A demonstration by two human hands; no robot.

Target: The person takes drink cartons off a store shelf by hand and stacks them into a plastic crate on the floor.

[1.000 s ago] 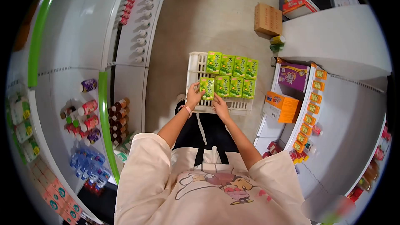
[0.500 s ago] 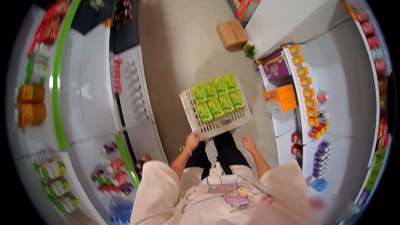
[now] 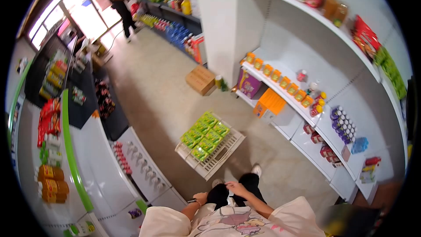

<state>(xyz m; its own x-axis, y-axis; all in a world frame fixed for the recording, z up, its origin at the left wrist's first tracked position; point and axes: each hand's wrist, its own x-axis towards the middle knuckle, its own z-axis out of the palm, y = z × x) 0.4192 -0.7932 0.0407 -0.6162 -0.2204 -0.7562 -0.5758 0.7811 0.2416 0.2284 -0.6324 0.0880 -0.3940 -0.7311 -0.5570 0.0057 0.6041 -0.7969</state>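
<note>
Several green boxes [image 3: 205, 135] stand in two rows on an upturned-looking white plastic crate [image 3: 228, 150] on the floor, in front of my feet. Neither hand touches them. My left hand [image 3: 201, 197] hangs low by my left thigh, beside a small dark object at the wrist that I cannot make out; its fingers are small and partly hidden. My right hand [image 3: 236, 188] is in front of my dark trousers, its fingers bent near a white drawstring [image 3: 230, 199]. Whether it grips the string cannot be told.
A cardboard box [image 3: 201, 80] lies on the floor by a white pillar [image 3: 215, 26]. Shelves with orange jars [image 3: 284, 82] and bottles line the right. Left are white shelves [image 3: 94, 149] with bottles. A person [image 3: 118, 4] stands far back near the glass doors.
My hands have left the green boxes and drawn back to my body. The view has turned to the right and lifted, and the crate now appears farther off and rotated.
</note>
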